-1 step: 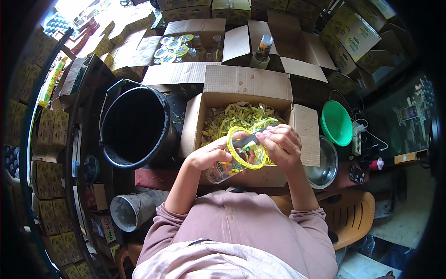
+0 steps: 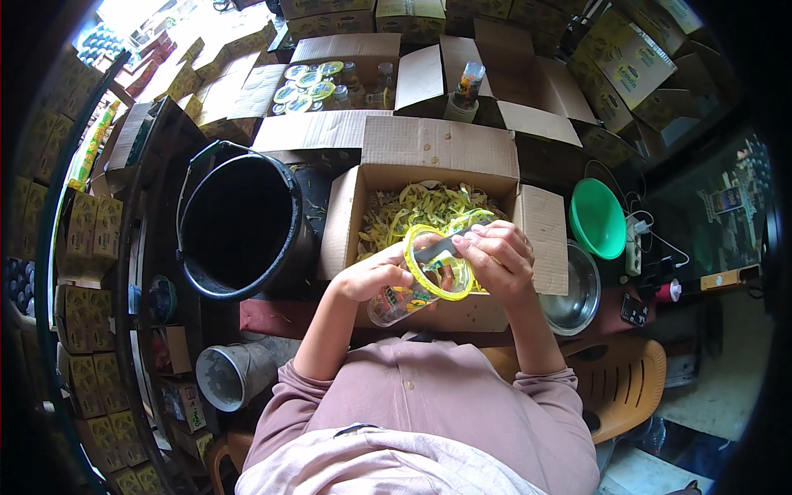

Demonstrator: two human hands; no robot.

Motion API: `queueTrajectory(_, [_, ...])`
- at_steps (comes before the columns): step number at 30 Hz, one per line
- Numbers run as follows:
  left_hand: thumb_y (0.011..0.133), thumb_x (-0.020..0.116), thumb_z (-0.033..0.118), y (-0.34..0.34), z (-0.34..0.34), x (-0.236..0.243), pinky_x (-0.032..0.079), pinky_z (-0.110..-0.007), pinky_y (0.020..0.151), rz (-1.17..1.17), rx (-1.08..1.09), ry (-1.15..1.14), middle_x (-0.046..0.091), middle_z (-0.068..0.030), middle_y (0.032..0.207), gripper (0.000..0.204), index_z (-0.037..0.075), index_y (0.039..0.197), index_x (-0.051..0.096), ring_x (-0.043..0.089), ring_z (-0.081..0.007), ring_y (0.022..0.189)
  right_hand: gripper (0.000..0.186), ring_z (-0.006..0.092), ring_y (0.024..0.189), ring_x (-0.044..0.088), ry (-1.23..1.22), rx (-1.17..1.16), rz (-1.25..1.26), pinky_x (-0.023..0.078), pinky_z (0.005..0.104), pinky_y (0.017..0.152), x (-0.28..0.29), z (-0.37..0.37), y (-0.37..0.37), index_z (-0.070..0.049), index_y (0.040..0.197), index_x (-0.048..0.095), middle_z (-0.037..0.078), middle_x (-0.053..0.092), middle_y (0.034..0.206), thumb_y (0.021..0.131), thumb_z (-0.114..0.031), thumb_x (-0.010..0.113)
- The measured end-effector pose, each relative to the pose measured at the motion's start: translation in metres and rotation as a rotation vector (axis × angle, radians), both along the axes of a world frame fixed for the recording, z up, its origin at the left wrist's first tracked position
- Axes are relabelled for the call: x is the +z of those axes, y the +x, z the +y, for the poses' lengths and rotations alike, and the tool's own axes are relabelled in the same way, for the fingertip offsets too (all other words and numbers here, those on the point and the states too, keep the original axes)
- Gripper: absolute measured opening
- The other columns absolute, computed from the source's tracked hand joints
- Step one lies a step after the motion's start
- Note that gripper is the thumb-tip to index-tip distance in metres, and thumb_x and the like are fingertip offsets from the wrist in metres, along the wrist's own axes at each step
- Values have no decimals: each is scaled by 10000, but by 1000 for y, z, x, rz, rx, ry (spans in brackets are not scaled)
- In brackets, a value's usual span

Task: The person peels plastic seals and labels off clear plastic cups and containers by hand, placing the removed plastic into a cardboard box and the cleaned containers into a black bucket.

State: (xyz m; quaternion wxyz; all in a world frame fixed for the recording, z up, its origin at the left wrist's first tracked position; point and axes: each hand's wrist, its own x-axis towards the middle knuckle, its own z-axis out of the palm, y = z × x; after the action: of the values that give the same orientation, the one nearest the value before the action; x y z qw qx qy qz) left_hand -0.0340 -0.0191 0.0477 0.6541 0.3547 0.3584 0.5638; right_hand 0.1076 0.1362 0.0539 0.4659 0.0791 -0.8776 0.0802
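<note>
My left hand (image 2: pixel 373 276) is wrapped round a clear plastic jar (image 2: pixel 388 309) with printed colours on its side. The jar is tilted, and a yellow ring (image 2: pixel 411 257) circles its open mouth, which faces away from my body and to the right. In my right hand (image 2: pixel 501 256) is a dark, flat knife-like blade (image 2: pixel 437 249), pinched between thumb and fingers. Its tip lies at the ring's mouth; whether it touches the ring I cannot tell. Loose yellow-green film hangs by my right fingers. Both hands are over the near edge of an open cardboard box (image 2: pixel 440 148) holding many yellow-green strips (image 2: pixel 412 202).
A large black bucket (image 2: pixel 289 247) stands left of the box, with a grey bucket (image 2: pixel 219 379) below it. At right are a green bowl (image 2: pixel 598 219), a metal bowl (image 2: pixel 586 289) and a phone (image 2: pixel 634 310). Behind, another carton (image 2: pixel 322 128) holds yellow-lidded jars.
</note>
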Motion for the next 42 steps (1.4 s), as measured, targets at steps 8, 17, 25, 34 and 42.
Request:
queueTrajectory(8, [698, 555, 365, -1, 4, -27, 483, -273, 632, -219, -141, 103, 535, -165, 991, 647, -15, 1184, 358, 591, -182, 727, 214, 162, 734, 590, -91, 68, 56, 496, 303, 664, -8, -1, -11, -68, 826, 649, 17, 584, 745, 616, -47, 687])
queueTrajectory(17, [683, 607, 230, -1, 9, -19, 428, -268, 793, 33, 234, 235, 500, -126, 1012, 668, 0, 1232, 303, 526, -168, 909, 373, 160, 621, 579, -452, -262, -28, 465, 263, 567, -21, 10, -4, -76, 1026, 564, 63, 555, 679, 692, 83, 608])
queueTrajectory(25, [582, 714, 93, -1, 11, -17, 406, -291, 838, 614, 663, 406, 488, -106, 1025, 656, -2, 1154, 406, 504, -189, 937, 403, 144, 598, 563, -749, -249, -10, 456, 249, 566, -32, 2, 12, -80, 1052, 546, 65, 572, 682, 684, 58, 634])
queueTrajectory(34, [510, 767, 142, -1, 6, -8, 400, -343, 846, 899, 791, 429, 514, -116, 1015, 643, 14, 1078, 495, 464, -268, 983, 346, 147, 597, 554, -695, -277, 1, 450, 268, 568, -10, -9, 22, -70, 986, 593, 59, 543, 687, 679, 88, 605])
queueTrajectory(42, [483, 789, 121, 1, 2, -3, 404, -339, 845, 928, 812, 434, 511, -113, 1009, 660, 18, 1067, 500, 466, -264, 981, 344, 52, 664, 478, -1224, -99, -293, 416, 184, 618, -46, -8, 24, -20, 1054, 530, -14, 465, 734, 729, 85, 574])
